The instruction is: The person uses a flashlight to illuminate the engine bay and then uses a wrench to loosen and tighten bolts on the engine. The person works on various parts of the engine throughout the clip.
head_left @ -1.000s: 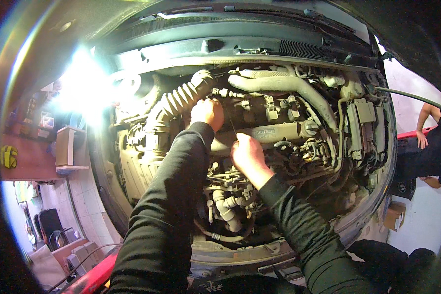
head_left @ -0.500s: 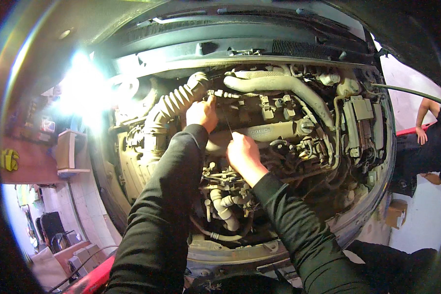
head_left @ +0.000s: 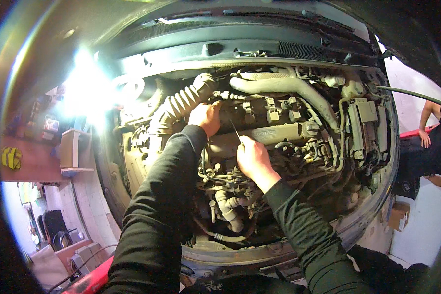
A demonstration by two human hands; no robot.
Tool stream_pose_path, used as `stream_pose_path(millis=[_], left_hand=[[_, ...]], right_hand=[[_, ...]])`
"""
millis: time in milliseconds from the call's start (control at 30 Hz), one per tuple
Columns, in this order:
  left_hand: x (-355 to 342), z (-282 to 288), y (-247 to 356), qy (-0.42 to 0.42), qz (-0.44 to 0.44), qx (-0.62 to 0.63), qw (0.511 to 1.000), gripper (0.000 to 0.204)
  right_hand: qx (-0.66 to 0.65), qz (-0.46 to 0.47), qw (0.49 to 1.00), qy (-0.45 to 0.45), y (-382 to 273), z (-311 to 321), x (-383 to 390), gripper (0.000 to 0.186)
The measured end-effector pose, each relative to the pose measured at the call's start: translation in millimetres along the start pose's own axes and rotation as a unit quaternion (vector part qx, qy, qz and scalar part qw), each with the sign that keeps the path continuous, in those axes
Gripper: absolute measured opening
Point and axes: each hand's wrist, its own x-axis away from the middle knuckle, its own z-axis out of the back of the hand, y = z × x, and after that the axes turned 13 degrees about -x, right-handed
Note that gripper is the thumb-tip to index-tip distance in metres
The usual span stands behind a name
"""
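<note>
Both my hands are over a car's engine. My left hand (head_left: 204, 117) is closed, its fingers curled down beside the ribbed air intake hose (head_left: 183, 101), at the left end of the engine cover (head_left: 279, 133). What its fingertips hold, if anything, is hidden. Just beyond them lies a small pale plug connector (head_left: 225, 95) on a cable. In my right hand (head_left: 256, 158) is a tool with a thin straight shaft (head_left: 235, 129), pointing away and left toward the space beside my left hand. Its handle is covered by my fingers, so its exact kind does not show.
Several ignition coils (head_left: 273, 112) stand along the engine. A thick grey pipe (head_left: 284, 87) crosses behind them, and a dark box (head_left: 365, 122) sits at the right. A bright lamp (head_left: 85, 93) glares at the left. Another person's hand (head_left: 425, 138) shows at the far right.
The view has shifted slightly. My left fingertips have drawn a little nearer, away from the plug connector. My right hand has shifted slightly nearer too, still holding the thin tool.
</note>
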Motion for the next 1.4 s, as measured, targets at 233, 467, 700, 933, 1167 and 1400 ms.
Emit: stream_pose_path(millis=[233,467,700,933,1167,1400], left_hand=[[1.1,8.3,0.5,-0.03,0.005,-0.008,1.0,0.046],[-4.1,0.1,-8.2,-0.022,-0.035,-0.004,0.999,0.051],[-4.4,-5.9,-10.6,-0.029,-0.03,-0.009,0.999,0.059],[-7.6,-0.2,-3.7,-0.077,-0.002,-0.026,0.997,0.051],[-5.3,-1.6,-2.5,-0.047,0.005,-0.024,0.999,0.049],[-2.5,0.0,2.6,-0.051,0.03,0.001,0.998,0.049]], right_hand=[[-0.003,-0.029,1.0,-0.005,-1.8,-12.7,-4.5,0.026],[0.009,-0.022,0.999,0.03,6.5,-37.4,0.9,0.023],[-0.002,-0.013,0.999,0.051,5.3,-43.1,1.9,0.025],[-0.059,-0.029,0.995,0.069,8.4,-46.8,-7.3,0.025],[-0.194,-0.003,0.981,0.015,19.8,-51.8,-9.2,0.025],[-0.585,-0.262,0.767,0.023,2.9,-52.4,-3.2,0.021]])
